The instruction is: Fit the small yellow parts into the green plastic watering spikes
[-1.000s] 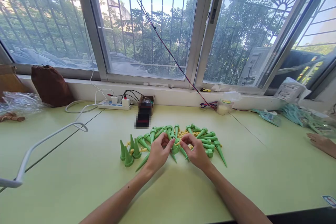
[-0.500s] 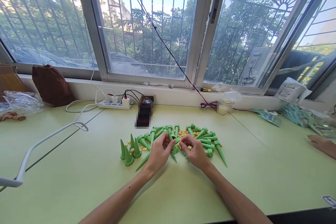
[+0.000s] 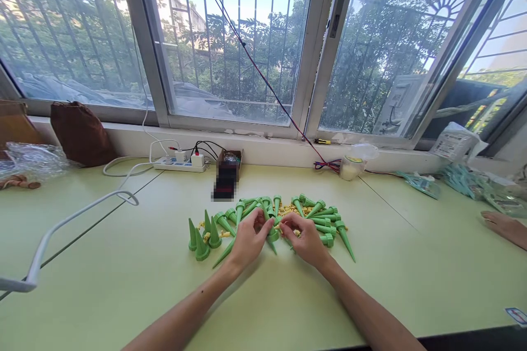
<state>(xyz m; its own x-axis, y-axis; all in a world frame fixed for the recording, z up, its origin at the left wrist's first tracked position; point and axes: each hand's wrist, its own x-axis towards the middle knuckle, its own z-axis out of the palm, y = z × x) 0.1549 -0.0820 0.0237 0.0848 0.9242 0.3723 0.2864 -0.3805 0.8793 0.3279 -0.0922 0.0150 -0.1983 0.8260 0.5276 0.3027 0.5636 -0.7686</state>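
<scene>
Fingers of my left hand [image 3: 252, 233] close around a green cone-shaped piece [image 3: 272, 235] whose tip points down toward me. My right hand [image 3: 302, 236] pinches a small yellow piece [image 3: 277, 227] against the side of that cone. More green cones [image 3: 324, 221] lie in an arc behind and around both hands, with small yellow pieces [image 3: 289, 209] heaped among them. Several green cones [image 3: 201, 247] stand upright on their caps to the left, beside a few yellow pieces [image 3: 224, 234].
On the pale green table [image 3: 123, 274], a power strip [image 3: 179, 163], a small box [image 3: 229, 162] and a jar [image 3: 352, 167] stand along the window. A white bent tube [image 3: 45, 241] crosses the left side. Another person's hand [image 3: 500, 225] rests at the right edge.
My right hand has shifted slightly left, bringing its fingertips and the yellow piece closer to the cone. My left hand stays in nearly the same place.
</scene>
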